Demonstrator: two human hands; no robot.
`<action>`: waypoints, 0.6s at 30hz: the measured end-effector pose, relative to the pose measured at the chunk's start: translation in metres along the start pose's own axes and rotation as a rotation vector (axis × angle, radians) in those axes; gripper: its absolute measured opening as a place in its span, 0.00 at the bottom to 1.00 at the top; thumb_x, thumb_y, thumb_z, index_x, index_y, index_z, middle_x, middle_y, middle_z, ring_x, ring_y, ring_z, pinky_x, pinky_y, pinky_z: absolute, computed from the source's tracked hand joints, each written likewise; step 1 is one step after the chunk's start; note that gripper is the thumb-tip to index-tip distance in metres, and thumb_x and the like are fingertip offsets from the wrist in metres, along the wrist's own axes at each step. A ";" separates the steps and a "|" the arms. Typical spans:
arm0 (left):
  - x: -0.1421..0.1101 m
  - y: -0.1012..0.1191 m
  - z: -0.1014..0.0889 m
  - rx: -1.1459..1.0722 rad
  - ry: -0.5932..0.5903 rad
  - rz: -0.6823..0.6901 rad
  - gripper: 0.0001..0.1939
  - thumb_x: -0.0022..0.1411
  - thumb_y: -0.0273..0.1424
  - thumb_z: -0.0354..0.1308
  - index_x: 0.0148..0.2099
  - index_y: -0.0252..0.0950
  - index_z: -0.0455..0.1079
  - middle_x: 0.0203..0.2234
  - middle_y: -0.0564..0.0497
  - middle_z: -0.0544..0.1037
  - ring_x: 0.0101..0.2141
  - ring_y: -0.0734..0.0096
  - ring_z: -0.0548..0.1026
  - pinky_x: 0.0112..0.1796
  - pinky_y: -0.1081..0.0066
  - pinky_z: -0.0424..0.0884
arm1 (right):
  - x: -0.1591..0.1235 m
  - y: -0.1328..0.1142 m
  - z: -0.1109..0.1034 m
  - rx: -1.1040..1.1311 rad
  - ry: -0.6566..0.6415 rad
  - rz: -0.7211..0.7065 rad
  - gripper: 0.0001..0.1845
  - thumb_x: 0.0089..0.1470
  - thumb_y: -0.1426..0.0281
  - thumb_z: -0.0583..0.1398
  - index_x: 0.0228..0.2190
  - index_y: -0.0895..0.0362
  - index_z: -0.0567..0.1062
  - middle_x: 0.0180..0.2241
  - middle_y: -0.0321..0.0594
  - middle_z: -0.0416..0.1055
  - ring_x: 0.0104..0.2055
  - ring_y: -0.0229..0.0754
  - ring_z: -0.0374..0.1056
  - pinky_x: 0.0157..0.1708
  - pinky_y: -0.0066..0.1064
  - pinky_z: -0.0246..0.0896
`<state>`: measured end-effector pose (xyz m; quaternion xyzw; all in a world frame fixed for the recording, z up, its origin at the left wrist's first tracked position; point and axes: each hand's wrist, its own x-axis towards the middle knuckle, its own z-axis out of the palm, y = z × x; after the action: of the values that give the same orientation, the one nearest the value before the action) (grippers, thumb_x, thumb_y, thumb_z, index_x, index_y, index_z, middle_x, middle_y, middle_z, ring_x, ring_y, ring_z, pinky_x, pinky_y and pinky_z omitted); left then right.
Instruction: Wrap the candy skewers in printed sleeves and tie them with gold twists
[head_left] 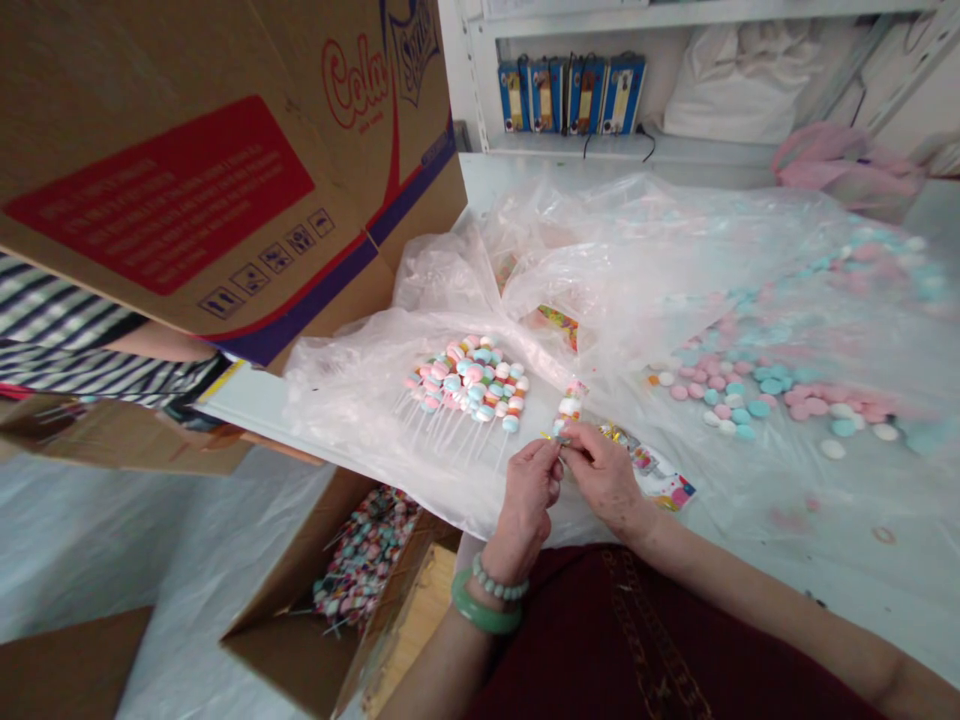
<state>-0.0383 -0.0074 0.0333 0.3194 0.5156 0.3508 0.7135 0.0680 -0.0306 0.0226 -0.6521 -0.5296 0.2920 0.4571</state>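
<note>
My left hand (531,485) and my right hand (602,470) meet at the table's front edge, fingertips pinched together. They grip the lower end of a candy stick (571,402), whose stacked pink, white and orange sweets point away from me. A small bit of yellow shows at the fingertips, too small to name. Just left lies a pile of candy sticks (472,380), their white sticks pointing towards me. Beside my right hand are printed plastic wrappers (660,470), partly covered by that hand.
Clear plastic sheeting (600,230) covers much of the table, with loose pastel sweets (727,400) at right. A large cola carton (225,150) stands at left, a striped sleeve (67,330) behind it. Below, an open carton (289,640) holds many candy sticks. Blue boxes (574,95) line the shelf.
</note>
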 end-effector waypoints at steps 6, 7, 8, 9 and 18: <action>0.000 -0.003 -0.003 0.001 0.012 0.041 0.18 0.52 0.41 0.59 0.22 0.36 0.58 0.13 0.60 0.58 0.13 0.84 0.50 0.16 0.77 0.44 | 0.005 -0.001 -0.001 0.342 -0.116 0.305 0.09 0.43 0.65 0.62 0.21 0.54 0.66 0.16 0.28 0.61 0.19 0.35 0.56 0.19 0.27 0.50; 0.001 -0.005 -0.003 0.018 0.011 0.054 0.18 0.52 0.42 0.59 0.22 0.36 0.58 0.13 0.60 0.58 0.14 0.84 0.50 0.16 0.77 0.44 | 0.006 -0.001 -0.001 0.388 -0.129 0.337 0.10 0.42 0.65 0.62 0.20 0.54 0.66 0.15 0.28 0.61 0.18 0.34 0.56 0.18 0.27 0.49; 0.002 -0.007 -0.003 0.041 0.009 0.071 0.19 0.52 0.43 0.60 0.22 0.36 0.59 0.13 0.60 0.58 0.14 0.83 0.50 0.17 0.77 0.45 | 0.007 0.000 -0.001 0.416 -0.123 0.357 0.10 0.41 0.65 0.62 0.19 0.54 0.65 0.15 0.28 0.60 0.17 0.34 0.55 0.18 0.27 0.48; 0.003 -0.009 -0.003 0.067 0.007 0.087 0.20 0.52 0.44 0.60 0.22 0.36 0.59 0.14 0.60 0.58 0.15 0.83 0.51 0.17 0.76 0.45 | 0.007 0.000 0.000 0.424 -0.105 0.365 0.10 0.41 0.65 0.62 0.19 0.54 0.65 0.14 0.28 0.60 0.17 0.34 0.55 0.18 0.26 0.47; -0.009 0.000 -0.007 0.074 -0.121 0.012 0.19 0.50 0.43 0.62 0.20 0.36 0.62 0.12 0.59 0.56 0.15 0.81 0.49 0.17 0.74 0.43 | 0.002 0.002 -0.019 0.580 -0.312 0.463 0.17 0.37 0.65 0.69 0.33 0.54 0.74 0.23 0.33 0.69 0.22 0.38 0.63 0.21 0.30 0.54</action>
<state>-0.0473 -0.0144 0.0364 0.3691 0.4822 0.3159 0.7290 0.0854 -0.0337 0.0289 -0.5458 -0.3273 0.6201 0.4587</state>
